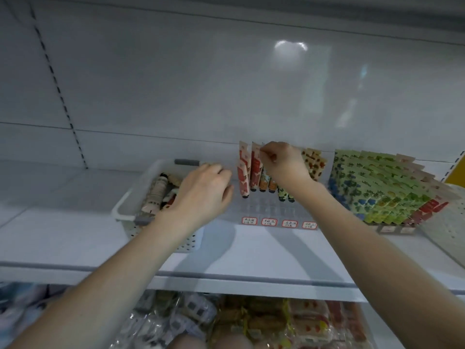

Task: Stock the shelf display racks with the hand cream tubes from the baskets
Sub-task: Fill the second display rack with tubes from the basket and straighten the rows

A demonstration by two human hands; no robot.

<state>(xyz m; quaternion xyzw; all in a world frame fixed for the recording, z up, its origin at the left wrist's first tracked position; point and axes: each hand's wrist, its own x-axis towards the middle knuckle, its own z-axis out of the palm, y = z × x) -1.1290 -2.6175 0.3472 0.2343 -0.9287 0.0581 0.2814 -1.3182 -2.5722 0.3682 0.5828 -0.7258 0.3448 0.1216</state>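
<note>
An upright red tube [255,167] in the rack [266,210] is pinched at its top by the right hand [284,163]. Tubes lying in the basket [125,205] are directly beneath the left hand [203,190], whose hold cannot be told through the blur.

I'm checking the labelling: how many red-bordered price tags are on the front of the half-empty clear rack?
4, in a row along the front edge of the clear rack: leftmost tag, second tag, third tag, rightmost tag. Nothing covers that edge, so none seems hidden.
</note>
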